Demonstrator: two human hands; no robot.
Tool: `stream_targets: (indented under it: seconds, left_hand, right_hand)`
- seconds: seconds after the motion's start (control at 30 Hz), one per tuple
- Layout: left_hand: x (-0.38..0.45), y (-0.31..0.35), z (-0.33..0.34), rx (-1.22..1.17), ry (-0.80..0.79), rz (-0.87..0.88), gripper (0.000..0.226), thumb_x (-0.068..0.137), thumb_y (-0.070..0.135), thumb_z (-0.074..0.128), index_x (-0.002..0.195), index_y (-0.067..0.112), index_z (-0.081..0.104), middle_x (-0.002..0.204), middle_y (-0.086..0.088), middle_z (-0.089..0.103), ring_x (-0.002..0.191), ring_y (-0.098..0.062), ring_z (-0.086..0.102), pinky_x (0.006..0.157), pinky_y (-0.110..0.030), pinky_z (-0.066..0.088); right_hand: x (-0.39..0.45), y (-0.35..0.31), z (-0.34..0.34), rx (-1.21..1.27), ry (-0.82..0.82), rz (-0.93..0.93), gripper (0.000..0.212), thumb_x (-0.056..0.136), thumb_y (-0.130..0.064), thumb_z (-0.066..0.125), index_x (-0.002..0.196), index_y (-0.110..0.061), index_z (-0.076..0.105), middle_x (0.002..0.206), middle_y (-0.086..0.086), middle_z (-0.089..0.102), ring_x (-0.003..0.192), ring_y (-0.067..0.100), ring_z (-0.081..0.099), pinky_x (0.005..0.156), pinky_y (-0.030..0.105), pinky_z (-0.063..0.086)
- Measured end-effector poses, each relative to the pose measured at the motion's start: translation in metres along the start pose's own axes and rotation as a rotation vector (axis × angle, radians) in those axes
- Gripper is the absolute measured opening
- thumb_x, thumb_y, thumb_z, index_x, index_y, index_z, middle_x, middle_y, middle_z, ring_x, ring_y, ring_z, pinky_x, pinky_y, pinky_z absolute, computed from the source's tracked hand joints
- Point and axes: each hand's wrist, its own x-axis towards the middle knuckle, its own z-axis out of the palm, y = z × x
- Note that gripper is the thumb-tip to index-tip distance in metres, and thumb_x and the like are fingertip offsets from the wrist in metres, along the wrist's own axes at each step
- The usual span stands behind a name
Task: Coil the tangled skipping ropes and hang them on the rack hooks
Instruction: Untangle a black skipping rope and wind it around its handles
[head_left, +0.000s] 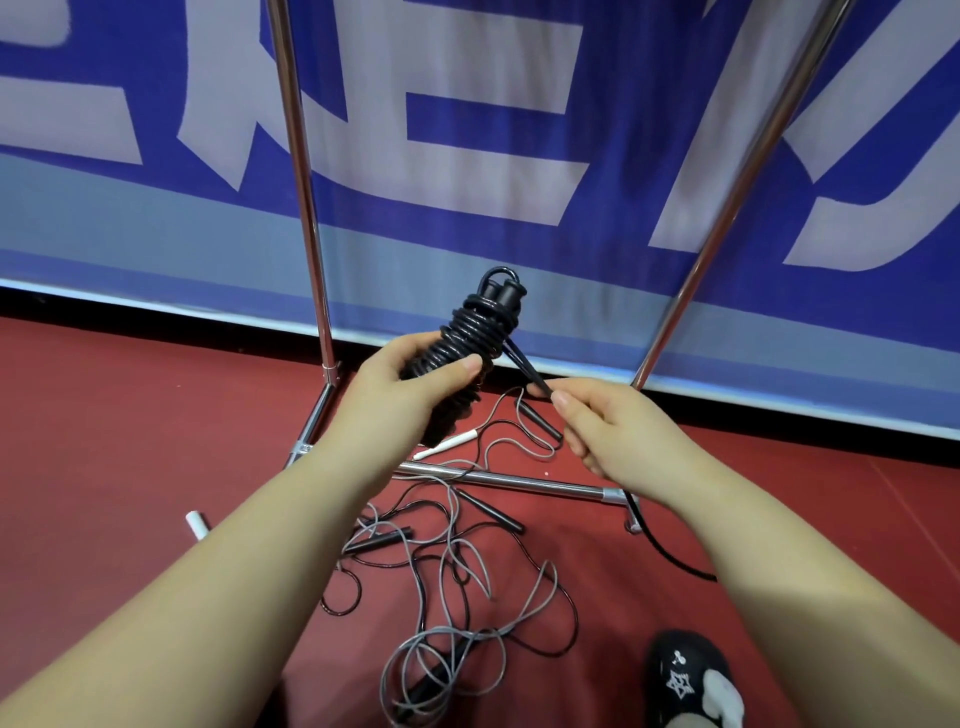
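My left hand (410, 384) grips a black skipping rope (470, 332) wound tightly round its two handles, held upright in front of the rack. My right hand (608, 431) pinches the loose end of that same rope, drawn taut down and to the right from the coil. Below, several tangled black and grey ropes (452, 587) lie spread on the red floor, with black handles and a white handle (447, 444) among them. The rack's chrome uprights (304, 208) rise left and right; its hooks are out of view.
The rack's base bar (519, 480) crosses the floor under my hands, with ropes draped over it. A blue and white banner (467, 156) stands behind. A white handle (196, 524) lies at the left, a black cable (670, 556) at the right, my shoe (685, 675) at the bottom right.
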Motion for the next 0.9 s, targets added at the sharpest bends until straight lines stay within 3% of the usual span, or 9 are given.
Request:
stream_targets:
  seconds: [0.17,0.27,0.33,0.43,0.5,0.63,0.73,0.9]
  left_hand:
    - [0.003,0.002,-0.002,-0.018,0.075,-0.051,0.022,0.092,0.027,0.06,0.109,0.013,0.061,0.087,-0.01,0.068,0.066,-0.02,0.068,0.064,-0.034,0.055]
    - [0.005,-0.001,-0.002,0.015,0.1,-0.076,0.024,0.094,0.028,0.057,0.112,0.012,0.059,0.086,-0.01,0.068,0.065,-0.02,0.067,0.061,-0.032,0.054]
    - [0.005,-0.003,-0.002,0.041,0.115,-0.073,0.027,0.096,0.028,0.055,0.116,0.012,0.057,0.084,-0.008,0.068,0.064,-0.02,0.066,0.056,-0.029,0.052]
    - [0.006,-0.005,-0.001,0.118,0.127,-0.026,0.028,0.096,0.025,0.054,0.124,0.022,0.056,0.083,-0.005,0.068,0.061,-0.017,0.065,0.05,-0.024,0.048]
    - [0.008,-0.009,-0.002,0.222,0.137,0.012,0.033,0.095,0.024,0.056,0.128,0.029,0.053,0.086,0.0,0.068,0.066,-0.019,0.067,0.057,-0.028,0.049]
    - [0.012,-0.015,-0.007,0.555,0.114,0.061,0.045,0.091,0.033,0.059,0.135,0.027,0.05,0.093,0.004,0.069,0.078,-0.017,0.069,0.082,-0.038,0.054]
    - [0.01,-0.016,-0.004,0.782,0.049,0.029,0.051,0.089,0.041,0.06,0.135,0.022,0.047,0.107,0.001,0.067,0.091,-0.018,0.066,0.087,-0.035,0.05]
    - [0.003,-0.014,0.004,0.988,-0.229,-0.004,0.032,0.091,0.041,0.058,0.119,0.025,0.056,0.101,0.005,0.064,0.094,-0.016,0.06,0.083,-0.028,0.045]
  right_hand:
    - [-0.005,-0.006,0.003,-0.144,-0.094,-0.037,0.032,0.101,-0.024,0.038,0.129,-0.032,0.053,0.058,-0.005,0.051,0.04,0.004,0.047,0.049,0.015,0.04]
    - [-0.012,-0.012,0.006,-0.206,-0.114,-0.044,0.03,0.1,-0.032,0.039,0.125,-0.034,0.054,0.059,-0.006,0.053,0.044,0.007,0.051,0.053,0.018,0.039]
    - [-0.016,-0.018,0.009,-0.278,-0.107,-0.073,0.03,0.099,-0.036,0.041,0.126,-0.035,0.055,0.059,-0.011,0.051,0.048,0.0,0.048,0.055,0.017,0.038]
    - [-0.021,-0.028,0.013,-0.337,-0.126,-0.144,0.032,0.097,-0.04,0.044,0.127,-0.034,0.056,0.068,-0.02,0.052,0.06,-0.003,0.048,0.061,0.016,0.038]
    - [-0.024,-0.033,0.016,-0.361,-0.139,-0.2,0.032,0.095,-0.041,0.049,0.125,-0.034,0.057,0.084,-0.016,0.062,0.078,0.004,0.056,0.07,0.024,0.043]
    - [-0.023,-0.037,0.013,-0.351,-0.044,-0.245,0.029,0.095,-0.037,0.052,0.122,-0.032,0.061,0.099,-0.01,0.069,0.092,0.012,0.06,0.08,0.029,0.047]
    - [-0.019,-0.035,0.006,-0.307,0.045,-0.24,0.02,0.093,-0.037,0.055,0.107,-0.031,0.068,0.081,-0.014,0.064,0.081,0.01,0.058,0.071,0.026,0.044]
    - [-0.016,-0.03,-0.001,-0.341,0.105,-0.212,0.021,0.091,-0.044,0.052,0.088,-0.028,0.066,0.064,-0.009,0.055,0.067,0.012,0.051,0.063,0.03,0.039]
